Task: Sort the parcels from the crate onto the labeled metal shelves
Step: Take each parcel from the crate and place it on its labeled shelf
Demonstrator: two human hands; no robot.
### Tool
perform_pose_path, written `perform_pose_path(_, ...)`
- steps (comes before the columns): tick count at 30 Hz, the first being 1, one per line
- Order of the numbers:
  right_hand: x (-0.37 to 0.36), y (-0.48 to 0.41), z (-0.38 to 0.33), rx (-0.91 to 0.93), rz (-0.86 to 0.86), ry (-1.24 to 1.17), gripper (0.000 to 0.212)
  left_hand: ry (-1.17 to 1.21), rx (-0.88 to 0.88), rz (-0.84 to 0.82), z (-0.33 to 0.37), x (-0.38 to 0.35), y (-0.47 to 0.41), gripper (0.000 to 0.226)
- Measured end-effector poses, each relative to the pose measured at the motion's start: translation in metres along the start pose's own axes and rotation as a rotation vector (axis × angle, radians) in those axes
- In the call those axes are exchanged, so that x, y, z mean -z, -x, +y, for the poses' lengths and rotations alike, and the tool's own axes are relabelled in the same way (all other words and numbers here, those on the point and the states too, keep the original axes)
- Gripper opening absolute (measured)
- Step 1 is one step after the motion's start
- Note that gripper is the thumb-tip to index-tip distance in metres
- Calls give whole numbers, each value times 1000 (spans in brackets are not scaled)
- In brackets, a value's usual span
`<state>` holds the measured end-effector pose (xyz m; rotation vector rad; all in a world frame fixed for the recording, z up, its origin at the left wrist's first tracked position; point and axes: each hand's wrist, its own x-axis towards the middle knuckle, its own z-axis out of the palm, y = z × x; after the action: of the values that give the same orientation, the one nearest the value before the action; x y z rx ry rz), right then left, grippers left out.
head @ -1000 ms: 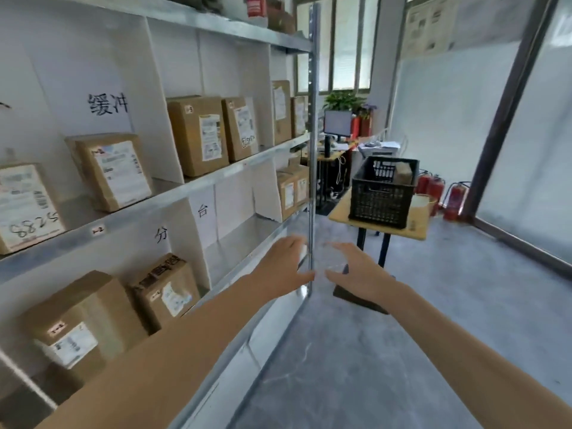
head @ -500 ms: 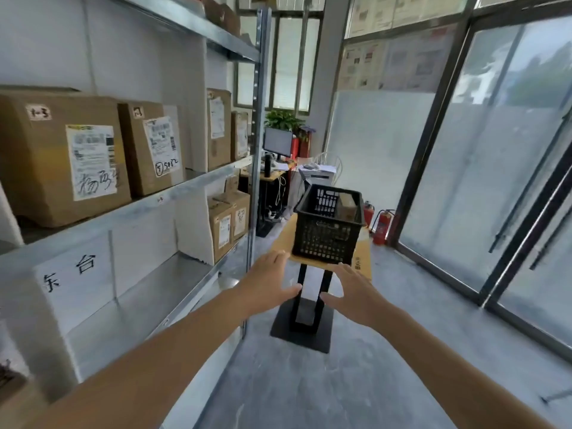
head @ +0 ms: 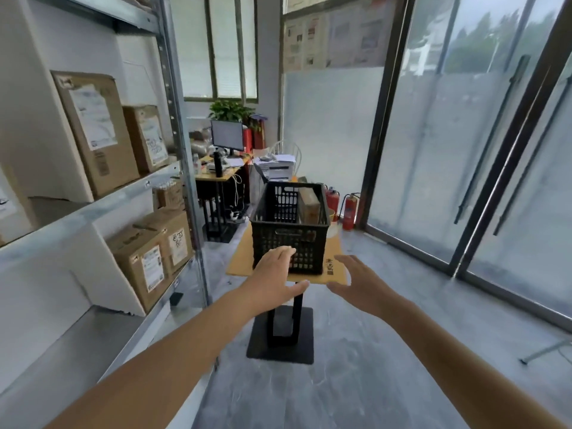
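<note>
Head view: the crate (head: 288, 233) on the table (head: 242, 262) is nearer than 0.5 s ago. Left hand (head: 275, 275) and right hand (head: 360, 281) reach toward it, fingers straight, holding nothing. 1 parcel (head: 308, 203) stands inside.

Black mesh crate (head: 289, 233) on stand – one brown parcel (head: 309, 204) upright inside

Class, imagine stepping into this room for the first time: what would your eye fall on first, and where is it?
First, the black crate on the small wooden-topped stand in the middle, with one brown parcel upright in its right side. Next, the left hand and right hand, both open and empty, stretched toward it. On the left, metal shelves carry labelled cardboard boxes.
</note>
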<state>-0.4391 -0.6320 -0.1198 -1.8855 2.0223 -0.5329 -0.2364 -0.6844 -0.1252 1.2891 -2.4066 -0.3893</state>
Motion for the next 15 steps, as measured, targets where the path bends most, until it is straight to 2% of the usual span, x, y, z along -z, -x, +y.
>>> perform_pose_path(5, 21, -77, 22, 48, 80, -118, 69, 83, 83, 126, -9, -4, -73, 74)
perform_pose_path(10, 23, -144, 38, 152, 133, -176, 64, 38, 138, 258, -22, -20, -133, 74)
perform_pose_path(15, 6, -197, 56, 113, 60, -198, 66, 23, 130, 217, -41, -44, -184, 74)
